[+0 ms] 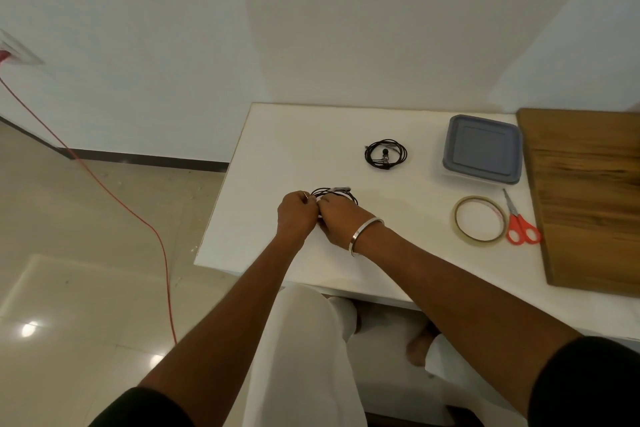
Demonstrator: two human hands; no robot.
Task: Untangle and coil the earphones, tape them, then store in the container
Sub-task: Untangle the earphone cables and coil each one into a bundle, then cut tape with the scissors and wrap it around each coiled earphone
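Observation:
A coil of black earphones [333, 193] lies on the white table [263, 184], partly hidden under my hands. My left hand [296, 217] and my right hand [337, 218] meet over its near side, both with fingers closed on the cable. A second black earphone coil [385, 153] lies apart, further back on the table. At the back right stands the container [482, 149] with its grey-blue lid on. A roll of clear tape [479, 218] lies flat to the right of my hands.
Red-handled scissors [519, 224] lie right beside the tape roll. A wooden board [588, 198] covers the table's right end. A red cable [104, 184] runs across the floor on the left. My knees are under the table's front edge.

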